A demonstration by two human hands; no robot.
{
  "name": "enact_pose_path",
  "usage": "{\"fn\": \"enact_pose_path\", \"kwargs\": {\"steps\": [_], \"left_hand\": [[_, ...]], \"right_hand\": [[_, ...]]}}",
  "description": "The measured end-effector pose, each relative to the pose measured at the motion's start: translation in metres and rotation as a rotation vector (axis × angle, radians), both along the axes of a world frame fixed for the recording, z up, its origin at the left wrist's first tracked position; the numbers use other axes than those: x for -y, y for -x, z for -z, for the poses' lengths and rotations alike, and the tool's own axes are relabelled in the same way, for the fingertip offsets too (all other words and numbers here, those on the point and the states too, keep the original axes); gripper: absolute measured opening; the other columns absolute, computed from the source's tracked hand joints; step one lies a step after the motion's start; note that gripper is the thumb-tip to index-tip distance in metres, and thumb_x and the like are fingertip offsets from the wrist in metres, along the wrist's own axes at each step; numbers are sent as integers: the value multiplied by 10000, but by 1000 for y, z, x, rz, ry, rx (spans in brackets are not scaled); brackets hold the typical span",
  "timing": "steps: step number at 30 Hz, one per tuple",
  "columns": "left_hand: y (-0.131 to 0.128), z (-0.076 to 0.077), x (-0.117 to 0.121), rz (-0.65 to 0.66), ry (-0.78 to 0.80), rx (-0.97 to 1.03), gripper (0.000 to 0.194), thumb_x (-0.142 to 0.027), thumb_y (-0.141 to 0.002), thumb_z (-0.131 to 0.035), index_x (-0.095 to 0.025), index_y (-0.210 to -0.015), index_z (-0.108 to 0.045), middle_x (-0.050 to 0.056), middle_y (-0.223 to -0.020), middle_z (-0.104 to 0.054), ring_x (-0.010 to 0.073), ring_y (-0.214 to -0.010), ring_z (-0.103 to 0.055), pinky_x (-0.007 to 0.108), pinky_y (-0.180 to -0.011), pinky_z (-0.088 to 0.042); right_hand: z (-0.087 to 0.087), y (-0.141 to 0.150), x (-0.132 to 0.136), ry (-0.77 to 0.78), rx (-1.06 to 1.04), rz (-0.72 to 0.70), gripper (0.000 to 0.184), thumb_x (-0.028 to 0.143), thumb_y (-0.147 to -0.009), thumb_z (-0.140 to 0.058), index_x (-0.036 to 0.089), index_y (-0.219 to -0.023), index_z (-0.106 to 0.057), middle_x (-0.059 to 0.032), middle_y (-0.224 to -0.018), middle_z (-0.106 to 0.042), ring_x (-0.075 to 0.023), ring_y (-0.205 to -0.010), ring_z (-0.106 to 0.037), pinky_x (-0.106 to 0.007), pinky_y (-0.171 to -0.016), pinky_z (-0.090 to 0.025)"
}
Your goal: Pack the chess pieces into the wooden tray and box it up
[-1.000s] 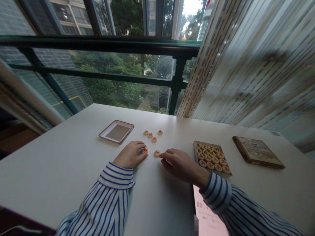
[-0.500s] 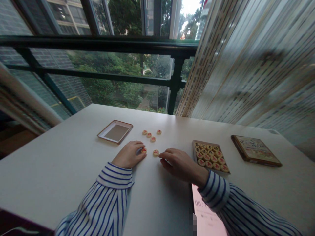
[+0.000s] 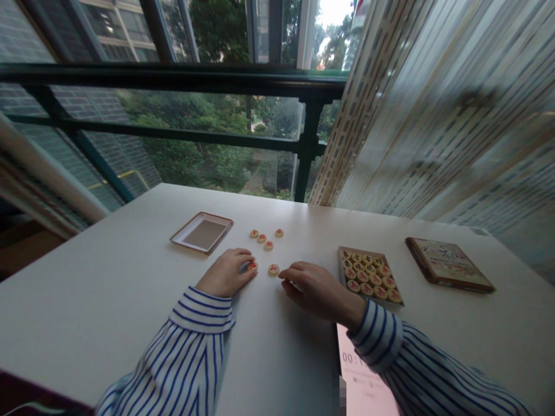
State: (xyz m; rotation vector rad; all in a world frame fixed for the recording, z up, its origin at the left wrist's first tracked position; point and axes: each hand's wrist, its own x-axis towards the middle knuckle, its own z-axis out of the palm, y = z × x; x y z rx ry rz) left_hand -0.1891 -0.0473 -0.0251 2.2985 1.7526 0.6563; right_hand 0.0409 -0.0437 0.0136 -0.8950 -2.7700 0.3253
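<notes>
My left hand (image 3: 228, 273) rests on the white table with a round Chinese chess piece (image 3: 252, 266), marked in red, between its thumb and fingers. Just right of it a second red-marked Chinese chess piece (image 3: 273, 270) lies flat. Beside that piece is my right hand (image 3: 312, 287), its index fingertip close to the rim and a small gap between finger and thumb; nothing shows in it. Whether the fingertip touches the piece I cannot tell. Farther back, several loose red-marked pieces (image 3: 262, 238) lie in a loose group.
Rows of pieces with red and black marks fill a shallow box (image 3: 340, 271) on the right. A patterned closed case (image 3: 448, 263) lies beyond it. An upturned lid (image 3: 203, 232) is at back left. A phone (image 3: 368, 384) showing a timer lies under my right forearm.
The view has shifted very slightly. Both hands and the pieces keep the same places on the table.
</notes>
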Motion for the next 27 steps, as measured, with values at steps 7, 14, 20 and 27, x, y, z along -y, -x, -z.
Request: {"fn": "enact_pose_path", "kwargs": {"steps": [7, 14, 20, 27], "left_hand": [[2, 3, -1, 9, -6, 21, 307, -355, -727, -536, -177, -935, -673, 93, -1029, -640, 224, -967, -564, 365, -903, -419], [2, 1, 0, 14, 11, 9, 301, -351, -726, -538, -164, -928, -663, 100, -1036, -633, 228, -978, -557, 368, -907, -413], [-1, -2, 1, 18, -2, 49, 250, -318, -706, -553, -184, -894, -649, 78, -999, -643, 216, -954, -564, 357, -890, -417], [-5, -6, 3, -10, -12, 74, 249, -306, -719, -553, -167, -915, -617, 75, -946, -647, 210, -902, -570, 351, -842, -438]], "right_hand": [[-2, 0, 1, 5, 4, 8, 239, 205, -862, -408, 162, -1003, -597, -80, -868, -626, -144, -794, -555, -254, -694, -369], [-4, -1, 1, -3, -4, 6, 246, 210, -865, -398, 160, -993, -602, -79, -867, -629, -146, -792, -554, -253, -688, -371], [-1, -1, 1, -8, -14, 2, 250, 210, -863, -398, 160, -1004, -598, -78, -872, -630, -147, -791, -553, -254, -688, -370], [-2, -1, 1, -20, -22, 0, 256, 216, -869, -387, 161, -1008, -595, -76, -865, -630, -143, -780, -550, -253, -676, -368]]}}
